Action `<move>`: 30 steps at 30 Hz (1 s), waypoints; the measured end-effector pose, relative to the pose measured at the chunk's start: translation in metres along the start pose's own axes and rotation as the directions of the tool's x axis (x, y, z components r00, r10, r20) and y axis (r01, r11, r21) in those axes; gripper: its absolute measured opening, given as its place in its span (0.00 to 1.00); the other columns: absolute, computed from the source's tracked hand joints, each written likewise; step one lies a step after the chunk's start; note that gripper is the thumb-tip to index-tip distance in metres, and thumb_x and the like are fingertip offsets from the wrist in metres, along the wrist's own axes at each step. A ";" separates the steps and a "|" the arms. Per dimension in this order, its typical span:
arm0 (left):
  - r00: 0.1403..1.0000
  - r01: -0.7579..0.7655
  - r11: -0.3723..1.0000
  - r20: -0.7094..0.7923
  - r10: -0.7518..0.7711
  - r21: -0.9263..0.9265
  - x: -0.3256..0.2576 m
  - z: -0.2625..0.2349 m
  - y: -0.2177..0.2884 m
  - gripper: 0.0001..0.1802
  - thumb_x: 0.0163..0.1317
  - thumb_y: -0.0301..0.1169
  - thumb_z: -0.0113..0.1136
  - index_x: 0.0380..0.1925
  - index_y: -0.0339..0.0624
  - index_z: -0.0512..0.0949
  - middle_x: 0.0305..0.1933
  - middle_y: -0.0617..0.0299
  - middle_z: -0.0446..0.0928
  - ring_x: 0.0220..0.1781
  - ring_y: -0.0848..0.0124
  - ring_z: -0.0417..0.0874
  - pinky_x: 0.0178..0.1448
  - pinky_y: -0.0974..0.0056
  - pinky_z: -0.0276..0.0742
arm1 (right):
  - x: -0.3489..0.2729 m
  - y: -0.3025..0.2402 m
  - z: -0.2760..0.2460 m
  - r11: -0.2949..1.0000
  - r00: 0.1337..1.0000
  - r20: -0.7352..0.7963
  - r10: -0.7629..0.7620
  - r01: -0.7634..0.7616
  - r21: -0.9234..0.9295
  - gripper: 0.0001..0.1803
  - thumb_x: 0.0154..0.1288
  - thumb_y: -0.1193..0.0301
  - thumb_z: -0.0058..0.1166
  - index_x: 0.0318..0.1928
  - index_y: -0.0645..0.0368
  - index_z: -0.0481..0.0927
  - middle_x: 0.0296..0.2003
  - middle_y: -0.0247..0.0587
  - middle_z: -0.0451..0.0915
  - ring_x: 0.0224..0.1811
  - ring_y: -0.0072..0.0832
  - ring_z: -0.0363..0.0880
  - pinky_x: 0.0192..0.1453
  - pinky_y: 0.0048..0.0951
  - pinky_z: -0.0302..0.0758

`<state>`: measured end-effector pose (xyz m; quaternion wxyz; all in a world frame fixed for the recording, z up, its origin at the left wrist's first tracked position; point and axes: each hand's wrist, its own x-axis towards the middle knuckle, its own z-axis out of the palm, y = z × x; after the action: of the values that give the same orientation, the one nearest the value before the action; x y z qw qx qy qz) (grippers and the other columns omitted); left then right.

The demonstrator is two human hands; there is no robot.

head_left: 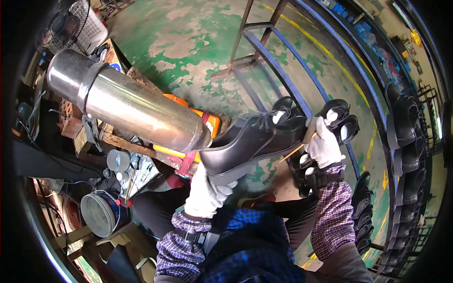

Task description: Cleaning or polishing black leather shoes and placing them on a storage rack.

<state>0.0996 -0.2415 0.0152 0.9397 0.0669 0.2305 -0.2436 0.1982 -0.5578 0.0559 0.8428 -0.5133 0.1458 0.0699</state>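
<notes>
A black lace-up leather shoe (255,141) is held level in front of me, its heel toward my left and its toe toward my right. My left hand (206,193), in a white glove, grips it under the heel. My right hand (324,143), also gloved, is closed at the toe and holds a thin orange-brown stick (292,153) that points down and left. The stick's far end is hidden by the fingers. Just past the heel lies the end of a large shiny metal cylinder (137,106), slanting up to the left.
A blue-edged metal rack (278,61) stands ahead and right, with black shoes (337,113) on it. More shoes (403,155) line the far right. At left are a bucket (96,214), a glass jar (118,160) on a small board, a white basket (96,29) and a fan (61,26).
</notes>
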 end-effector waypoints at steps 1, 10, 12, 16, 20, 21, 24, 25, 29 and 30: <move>0.990 -0.027 0.999 -0.139 0.031 0.034 -0.012 -0.001 0.003 0.32 0.71 0.55 0.46 0.59 0.38 0.70 0.49 0.49 0.78 0.27 0.68 0.78 0.17 0.78 0.70 | -0.002 0.010 0.008 0.999 1.000 -0.004 0.013 -0.014 -0.029 0.10 0.72 0.60 0.53 0.42 0.52 0.77 0.28 0.26 0.76 0.26 0.24 0.74 0.29 0.27 0.70; 0.940 -0.033 0.990 -0.333 0.078 0.137 -0.085 -0.048 0.003 0.32 0.67 0.57 0.49 0.49 0.36 0.73 0.37 0.48 0.79 0.19 0.68 0.75 0.11 0.75 0.66 | -0.039 0.066 0.021 0.999 0.999 0.024 0.028 -0.028 0.036 0.15 0.71 0.64 0.54 0.50 0.61 0.73 0.46 0.41 0.77 0.49 0.30 0.76 0.54 0.30 0.73; 0.927 -0.013 0.999 -0.374 0.031 0.053 -0.086 -0.052 -0.006 0.29 0.67 0.54 0.48 0.47 0.36 0.74 0.34 0.48 0.79 0.16 0.69 0.74 0.11 0.74 0.66 | -0.042 0.068 0.019 0.963 0.986 0.164 -0.026 -0.019 0.268 0.17 0.69 0.62 0.56 0.49 0.62 0.74 0.45 0.42 0.77 0.50 0.30 0.75 0.56 0.30 0.72; 0.935 0.013 1.000 -0.355 -0.020 -0.023 -0.082 -0.052 -0.034 0.24 0.68 0.50 0.45 0.36 0.39 0.75 0.15 0.61 0.71 0.08 0.72 0.66 0.11 0.68 0.62 | -0.058 0.029 0.069 0.988 0.967 0.204 -0.151 0.152 0.011 0.18 0.69 0.61 0.53 0.47 0.65 0.75 0.43 0.43 0.77 0.51 0.31 0.75 0.58 0.30 0.70; 0.955 0.021 0.988 -0.288 -0.066 -0.156 -0.097 -0.063 -0.046 0.21 0.71 0.45 0.41 0.37 0.39 0.75 0.13 0.64 0.69 0.08 0.75 0.65 0.11 0.69 0.60 | -0.055 0.008 0.102 0.981 0.971 0.226 0.082 -0.039 -0.190 0.14 0.68 0.71 0.55 0.52 0.61 0.77 0.40 0.32 0.79 0.45 0.20 0.76 0.46 0.23 0.75; 0.976 0.033 0.989 -0.207 -0.063 -0.143 -0.100 -0.065 -0.047 0.20 0.72 0.46 0.42 0.38 0.40 0.76 0.14 0.65 0.70 0.08 0.77 0.64 0.14 0.72 0.60 | -0.054 0.003 0.109 0.963 0.961 0.257 0.103 -0.031 -0.269 0.13 0.69 0.70 0.55 0.51 0.58 0.78 0.39 0.29 0.79 0.38 0.19 0.75 0.36 0.21 0.73; 0.987 0.073 0.966 -0.123 -0.106 -0.246 -0.093 -0.063 -0.043 0.20 0.72 0.47 0.44 0.39 0.42 0.76 0.17 0.66 0.72 0.09 0.80 0.63 0.17 0.75 0.61 | -0.025 0.013 0.131 0.946 0.928 0.362 -0.089 0.193 -0.261 0.11 0.69 0.70 0.55 0.50 0.56 0.79 0.39 0.28 0.79 0.37 0.20 0.75 0.33 0.23 0.72; 0.982 0.094 0.927 -0.117 -0.146 -0.362 -0.087 -0.058 -0.041 0.21 0.73 0.47 0.44 0.39 0.41 0.76 0.18 0.66 0.73 0.10 0.80 0.64 0.17 0.75 0.62 | -0.012 0.015 0.133 0.948 0.932 0.353 -0.084 0.184 -0.261 0.13 0.69 0.68 0.57 0.50 0.58 0.79 0.40 0.29 0.79 0.40 0.20 0.75 0.41 0.24 0.71; 0.974 0.145 0.896 -0.097 -0.203 -0.420 -0.067 -0.041 -0.032 0.17 0.71 0.45 0.43 0.39 0.46 0.74 0.19 0.67 0.69 0.13 0.81 0.64 0.15 0.74 0.59 | 0.016 0.003 0.145 0.946 0.969 0.248 0.013 0.069 -0.317 0.18 0.66 0.62 0.60 0.48 0.63 0.81 0.42 0.31 0.80 0.46 0.21 0.74 0.53 0.23 0.68; 0.975 0.146 0.894 -0.092 -0.203 -0.424 -0.066 -0.036 -0.033 0.17 0.71 0.45 0.43 0.39 0.46 0.74 0.19 0.67 0.69 0.13 0.81 0.64 0.15 0.74 0.59 | 0.018 0.000 0.144 0.935 0.970 0.243 -0.014 0.099 -0.339 0.17 0.66 0.63 0.60 0.48 0.63 0.81 0.41 0.31 0.80 0.45 0.21 0.74 0.53 0.23 0.67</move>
<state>0.0180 -0.2342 0.0136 0.8890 -0.1388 0.3446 -0.2676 0.2401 -0.4303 0.1123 0.7514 -0.6465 0.0149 0.1309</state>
